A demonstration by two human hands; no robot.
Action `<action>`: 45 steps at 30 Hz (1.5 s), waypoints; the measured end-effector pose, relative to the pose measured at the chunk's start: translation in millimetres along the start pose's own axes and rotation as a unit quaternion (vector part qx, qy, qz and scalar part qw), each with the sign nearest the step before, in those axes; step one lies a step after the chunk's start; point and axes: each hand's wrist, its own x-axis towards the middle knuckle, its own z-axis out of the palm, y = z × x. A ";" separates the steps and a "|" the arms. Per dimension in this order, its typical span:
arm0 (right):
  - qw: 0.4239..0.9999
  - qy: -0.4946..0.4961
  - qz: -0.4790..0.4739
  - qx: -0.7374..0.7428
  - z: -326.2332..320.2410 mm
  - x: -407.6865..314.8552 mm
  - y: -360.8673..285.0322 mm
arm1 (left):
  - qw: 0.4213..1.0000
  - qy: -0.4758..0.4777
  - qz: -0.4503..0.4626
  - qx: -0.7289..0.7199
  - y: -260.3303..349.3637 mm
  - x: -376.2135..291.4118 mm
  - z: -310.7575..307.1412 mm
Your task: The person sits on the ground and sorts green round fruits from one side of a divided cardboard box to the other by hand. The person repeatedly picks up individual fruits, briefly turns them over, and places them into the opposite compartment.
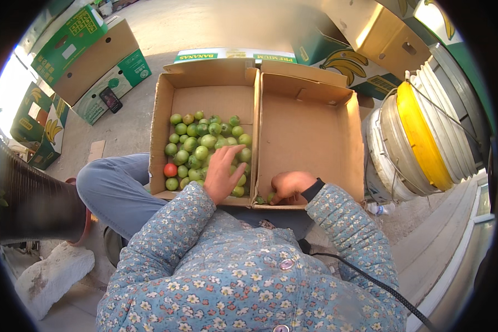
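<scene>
Two cardboard trays stand side by side before me. The left cardboard tray (213, 93) holds many green tomatoes (208, 141) and one red tomato (170, 169) at its left wall. My left hand (226, 172) lies over the green tomatoes, fingers spread, with nothing seen in its grip. In the near left corner of the right cardboard tray (307, 128), my right hand (289, 186) reaches down with bent fingers at a green tomato (271, 197). Another small green tomato (259, 200) lies beside it in the corner. My right fingertips are partly hidden.
Banana boxes (112, 58) are stacked at the far left, with a phone (111, 100) leaning on one. More banana boxes (344, 62) stand at the far right. Stacked buckets (423, 133) lie close to the right tray. A dark ribbed container (37, 199) is at my left.
</scene>
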 end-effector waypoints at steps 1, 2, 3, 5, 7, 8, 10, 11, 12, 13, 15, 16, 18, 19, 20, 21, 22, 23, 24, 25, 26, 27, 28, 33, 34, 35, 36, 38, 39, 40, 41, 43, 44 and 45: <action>1.000 0.012 -0.020 -0.008 1.0 0.4 -0.5 | 1.000 -0.006 0.000 -0.001 -0.6 -0.3 0.5; 0.999 0.024 -0.040 -0.015 2.1 1.0 -1.3 | 1.000 -0.003 0.006 0.001 -1.7 -0.7 -0.9; 0.998 0.035 -0.055 -0.022 1.6 -0.2 2.0 | 1.000 -0.001 0.014 -0.002 -1.2 0.0 0.0; 0.990 0.126 -0.067 -0.015 -3.2 -3.4 11.1 | 1.000 -0.008 0.007 0.000 -0.2 -0.2 -2.6; 0.976 0.213 -0.042 0.012 -9.8 -10.5 19.7 | 1.000 -0.015 0.013 -0.015 3.7 0.9 -5.0; 0.967 0.254 -0.015 0.033 -20.9 -15.4 22.1 | 0.999 -0.020 0.031 -0.015 6.7 1.2 -7.5; 0.937 0.343 0.010 0.066 -28.4 -16.3 25.5 | 0.998 -0.035 0.050 -0.026 16.2 2.7 -12.4; 0.917 0.391 0.004 0.075 -28.5 -13.4 26.9 | 0.997 -0.043 0.060 -0.031 18.7 3.4 -12.8; 0.895 0.438 0.001 0.084 -27.4 -13.5 29.0 | 0.996 -0.047 0.072 -0.026 18.5 3.3 -11.4; 0.883 0.433 -0.075 0.165 -26.7 -14.9 26.4 | 0.996 -0.056 0.060 -0.043 18.9 3.5 -10.2; 0.825 0.410 -0.222 0.319 -26.2 -15.3 11.2 | 0.996 -0.034 0.060 -0.061 17.7 3.7 -7.6; 0.817 0.410 -0.234 0.330 -26.9 -18.2 4.6 | 0.995 -0.027 0.052 -0.080 20.5 3.1 -9.2; 0.801 0.411 -0.257 0.352 -29.4 -27.2 -8.3 | 0.993 -0.059 0.038 -0.095 20.6 2.3 -11.7; 0.799 0.412 -0.259 0.353 -28.9 -30.2 -12.6 | 0.991 -0.081 0.025 -0.101 22.2 2.4 -12.1; 0.798 0.412 -0.261 0.354 -27.6 -32.8 -16.2 | 0.991 -0.079 0.022 -0.107 23.4 0.6 -10.2; 0.795 0.415 -0.265 0.355 -26.7 -34.2 -19.1 | 0.991 -0.062 0.022 -0.114 25.1 0.5 -9.3; 0.798 0.422 -0.279 0.328 -23.9 -30.9 -18.7 | 0.990 -0.074 -0.001 -0.117 27.3 0.1 -10.4; 0.809 0.429 -0.281 0.288 -22.6 -28.7 -15.8 | 0.989 -0.085 -0.024 -0.119 30.3 0.9 -12.0; 0.818 0.434 -0.284 0.248 -22.4 -26.6 -15.3 | 0.990 -0.088 -0.017 -0.105 29.4 1.2 -11.8; 0.826 0.438 -0.286 0.209 -22.5 -26.6 -15.4 | 0.992 -0.091 -0.009 -0.091 27.9 2.2 -10.9; 0.808 0.419 -0.288 0.299 -22.9 -31.0 -14.0 | 0.993 -0.094 -0.001 -0.077 26.0 3.2 -10.1; 0.835 0.413 -0.245 0.268 -26.8 -36.8 -11.5 | 0.995 -0.073 -0.008 -0.064 22.7 2.6 -9.3; 0.860 0.405 -0.200 0.236 -30.7 -43.2 -6.0 | 0.997 -0.052 -0.016 -0.052 18.3 1.0 -7.4; 0.899 0.367 -0.167 0.170 -22.6 -71.4 -0.4 | 0.999 -0.010 -0.029 0.014 6.1 0.4 -4.5; 0.891 0.355 -0.151 0.240 -19.5 -75.9 1.9 | 0.999 -0.025 -0.038 0.023 4.1 0.4 -3.2; 0.877 0.342 -0.134 0.309 -17.8 -82.0 2.4 | 0.999 -0.028 -0.027 0.032 2.4 -0.6 -1.9; 0.859 0.328 -0.116 0.376 -17.3 -87.2 4.5 | 0.999 -0.032 -0.014 0.041 1.9 -1.4 -0.9; 0.904 0.343 -0.042 0.253 -16.7 -90.1 27.4 | 0.998 -0.034 -0.002 0.043 2.8 -1.7 0.6; 0.919 0.346 -0.005 0.191 -13.2 -88.1 37.5 | 0.999 -0.041 -0.005 0.023 4.8 -1.0 0.4; 0.954 0.285 0.047 0.082 -8.4 -84.3 43.3 | 0.999 -0.047 -0.008 0.002 6.9 0.0 -0.2; 0.971 0.218 0.098 -0.028 -3.2 -80.0 48.1 | 0.998 -0.054 -0.011 -0.018 9.8 0.9 -1.7; 0.982 0.109 0.102 -0.116 14.3 -63.3 67.8 | 0.993 -0.097 0.060 0.002 25.9 6.6 -14.5; 0.992 0.073 0.060 -0.088 34.5 -50.7 86.2 | 0.983 -0.118 0.133 0.036 38.4 12.5 -20.1; 0.997 0.035 0.012 -0.066 34.6 -51.0 79.3 | 0.968 -0.134 0.201 0.074 45.3 14.6 -22.0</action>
